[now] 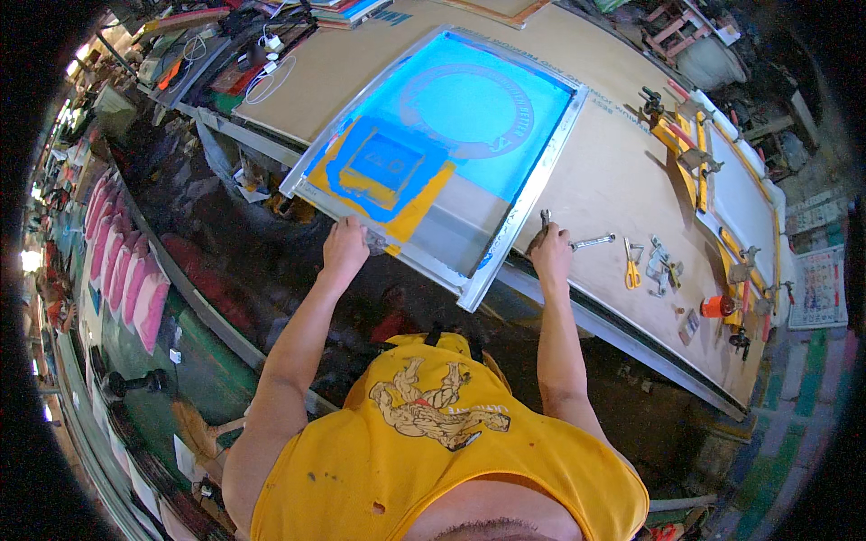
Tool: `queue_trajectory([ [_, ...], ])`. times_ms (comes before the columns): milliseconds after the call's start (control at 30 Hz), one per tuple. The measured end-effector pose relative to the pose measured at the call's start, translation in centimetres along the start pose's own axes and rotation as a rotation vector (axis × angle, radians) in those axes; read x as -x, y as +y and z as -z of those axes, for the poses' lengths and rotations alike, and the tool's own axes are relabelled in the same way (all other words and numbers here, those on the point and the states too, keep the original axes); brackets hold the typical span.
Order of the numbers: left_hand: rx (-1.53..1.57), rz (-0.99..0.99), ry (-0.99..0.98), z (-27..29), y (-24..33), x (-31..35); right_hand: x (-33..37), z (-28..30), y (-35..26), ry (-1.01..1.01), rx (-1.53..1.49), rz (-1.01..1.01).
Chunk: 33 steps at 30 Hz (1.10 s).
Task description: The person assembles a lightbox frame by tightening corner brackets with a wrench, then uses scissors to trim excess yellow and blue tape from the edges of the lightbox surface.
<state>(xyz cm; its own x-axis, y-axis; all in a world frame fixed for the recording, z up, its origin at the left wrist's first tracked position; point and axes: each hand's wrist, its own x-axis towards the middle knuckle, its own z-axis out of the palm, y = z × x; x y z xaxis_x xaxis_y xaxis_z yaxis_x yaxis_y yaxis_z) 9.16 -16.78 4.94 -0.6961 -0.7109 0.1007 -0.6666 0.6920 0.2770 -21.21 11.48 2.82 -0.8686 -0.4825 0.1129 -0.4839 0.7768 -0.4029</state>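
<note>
Closest to me is my yellow sleeveless shirt [433,451], with both bare forearms reaching up from it toward the table. My left hand [345,245] grips the near edge of the screen-printing frame [433,149], fingers curled together over the metal rim at the yellow-taped corner. My right hand [550,252] rests at the frame's right near edge, closed around a metal wrench-like tool [544,221]; I cannot tell exactly how the fingers sit beneath it. The frame lies tilted across the brown table [613,171], its near corner overhanging the table's edge, its mesh blue with a round design farther back. Just beside my right hand lie a spanner [594,242], yellow-handled scissors [631,269] and small metal fittings [660,266]. Farther right, yellow clamps [686,153] hold a white board [744,194].
</note>
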Motion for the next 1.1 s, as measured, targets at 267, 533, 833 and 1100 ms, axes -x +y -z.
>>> queue_trajectory([
  [267,0.032,-0.162,-0.095,0.7,-3.1,-0.9,0.5,1.0,-1.9,0.002,0.136,-0.048],
  [533,-0.037,-0.373,-0.16,0.4,-4.4,-2.6,5.0,-0.2,-10.5,0.124,-0.023,0.092],
  [833,-0.03,-0.519,-0.203,0.9,-5.7,-4.4,10.9,-6.4,-23.2,-0.12,-0.24,0.412],
  [1100,0.018,-0.525,-0.243,2.4,-6.9,-4.3,11.5,-8.7,-25.1,-0.02,-0.161,0.419],
])
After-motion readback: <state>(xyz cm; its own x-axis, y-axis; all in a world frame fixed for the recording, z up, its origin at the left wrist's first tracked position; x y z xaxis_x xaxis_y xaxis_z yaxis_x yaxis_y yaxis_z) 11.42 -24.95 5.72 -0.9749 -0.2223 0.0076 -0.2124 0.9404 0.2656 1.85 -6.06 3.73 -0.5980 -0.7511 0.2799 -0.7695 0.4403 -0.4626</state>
